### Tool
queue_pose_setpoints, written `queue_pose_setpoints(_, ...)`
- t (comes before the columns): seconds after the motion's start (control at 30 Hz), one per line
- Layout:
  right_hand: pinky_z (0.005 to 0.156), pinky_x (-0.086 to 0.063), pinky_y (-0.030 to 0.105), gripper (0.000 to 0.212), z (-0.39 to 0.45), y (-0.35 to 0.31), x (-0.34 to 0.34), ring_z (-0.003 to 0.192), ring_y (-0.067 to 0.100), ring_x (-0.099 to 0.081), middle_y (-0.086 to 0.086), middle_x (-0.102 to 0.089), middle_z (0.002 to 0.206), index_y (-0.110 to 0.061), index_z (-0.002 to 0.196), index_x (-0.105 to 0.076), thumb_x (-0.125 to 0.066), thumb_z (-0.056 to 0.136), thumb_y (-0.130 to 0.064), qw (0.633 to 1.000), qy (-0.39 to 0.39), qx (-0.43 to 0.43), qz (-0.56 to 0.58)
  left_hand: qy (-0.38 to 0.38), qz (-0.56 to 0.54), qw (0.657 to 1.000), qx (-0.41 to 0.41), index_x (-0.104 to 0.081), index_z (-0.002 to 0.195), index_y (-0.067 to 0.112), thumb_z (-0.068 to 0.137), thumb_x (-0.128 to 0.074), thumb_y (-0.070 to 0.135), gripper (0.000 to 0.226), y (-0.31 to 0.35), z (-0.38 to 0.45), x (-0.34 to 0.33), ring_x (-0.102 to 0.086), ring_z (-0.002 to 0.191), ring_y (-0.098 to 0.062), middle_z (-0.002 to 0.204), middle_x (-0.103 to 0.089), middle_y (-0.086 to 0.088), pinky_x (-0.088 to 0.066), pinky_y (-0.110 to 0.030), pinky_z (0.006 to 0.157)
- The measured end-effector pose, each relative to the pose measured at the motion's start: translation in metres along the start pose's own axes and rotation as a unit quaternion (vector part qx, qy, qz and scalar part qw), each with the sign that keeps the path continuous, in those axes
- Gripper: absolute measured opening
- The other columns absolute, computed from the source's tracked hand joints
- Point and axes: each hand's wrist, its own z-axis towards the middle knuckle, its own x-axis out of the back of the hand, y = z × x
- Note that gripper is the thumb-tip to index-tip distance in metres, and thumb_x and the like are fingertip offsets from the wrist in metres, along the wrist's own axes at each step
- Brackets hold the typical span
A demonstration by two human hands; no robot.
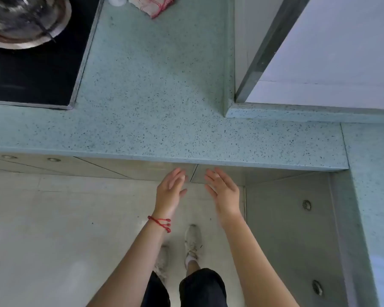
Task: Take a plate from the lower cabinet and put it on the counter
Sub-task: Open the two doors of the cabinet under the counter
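My left hand (170,191) and my right hand (223,191) are stretched forward side by side, fingers spread and empty, just below the front edge of the speckled green counter (155,89). Their fingertips are near the seam between two grey lower cabinet doors (193,173), which look shut. A red string bracelet circles my left wrist. No plate is visible.
A black cooktop (36,69) with a steel pot (24,21) fills the counter's left. A folded cloth (152,5) lies at the back. A white wall panel stands at the right. More cabinet doors (290,235) run along the right side. My feet are on pale floor tiles.
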Motion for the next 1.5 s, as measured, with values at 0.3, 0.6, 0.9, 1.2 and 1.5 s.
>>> queue_pose_setpoints(0.3, 0.085, -0.051, 0.032, 0.024, 0.023, -0.01, 0.003, 0.098, 0.019, -0.068, 0.001, -0.075, 0.093, -0.012, 0.095, -0.063, -0.042, 0.093, 0.0, 0.991, -0.016, -0.024, 0.128, -0.041, -0.192, 0.98, 0.033, -0.061, 0.103, 0.015, 0.087, -0.053, 0.006, 0.02, 0.007, 0.026, -0.004, -0.061, 0.108, -0.017, 0.102, -0.069, 0.004, -0.053, -0.032, 0.082)
queue_pose_setpoints(0.6, 0.085, -0.051, 0.031, 0.027, 0.021, -0.017, -0.001, 0.097, 0.021, -0.067, 0.008, -0.07, 0.097, -0.013, 0.079, -0.062, -0.044, 0.09, 0.006, 0.984, -0.029, -0.038, 0.169, -0.048, -0.256, 0.964, 0.051, -0.062, 0.089, 0.016, 0.084, -0.049, -0.007, 0.027, 0.01, 0.023, -0.008, -0.064, 0.102, -0.016, 0.1, -0.068, -0.001, -0.054, -0.031, 0.08)
queue_pose_setpoints(0.9, 0.082, -0.055, 0.032, 0.016, -0.002, -0.005, 0.002, 0.082, 0.021, -0.071, 0.005, -0.073, 0.074, -0.005, 0.081, -0.06, -0.05, 0.086, 0.005, 0.98, -0.012, -0.031, 0.195, -0.003, -0.261, 0.963, 0.073, -0.056, 0.08, 0.01, 0.087, -0.051, 0.0, 0.013, -0.003, 0.006, -0.002, -0.071, 0.078, -0.018, 0.07, -0.075, 0.0, -0.058, -0.028, 0.075)
queue_pose_setpoints(1.2, 0.063, -0.057, 0.021, 0.018, -0.029, 0.02, 0.017, 0.062, 0.013, -0.064, 0.003, -0.062, 0.069, -0.009, 0.071, -0.056, -0.057, 0.086, 0.001, 0.987, 0.092, -0.026, 0.126, 0.062, -0.175, 0.981, 0.055, -0.056, 0.072, 0.01, 0.083, -0.059, 0.002, 0.013, -0.015, -0.016, 0.005, -0.066, 0.056, -0.008, 0.051, -0.068, 0.003, -0.055, -0.016, 0.059)
queue_pose_setpoints(1.5, 0.065, -0.056, 0.022, 0.024, -0.064, 0.04, 0.048, 0.056, 0.011, -0.057, 0.0, -0.056, 0.062, -0.013, 0.064, -0.056, -0.061, 0.084, -0.002, 0.991, 0.119, 0.0, 0.067, 0.058, -0.08, 0.994, 0.044, -0.062, 0.079, 0.004, 0.082, -0.063, 0.009, 0.005, -0.031, -0.039, 0.029, -0.062, 0.057, -0.007, 0.051, -0.068, 0.006, -0.053, -0.015, 0.06)
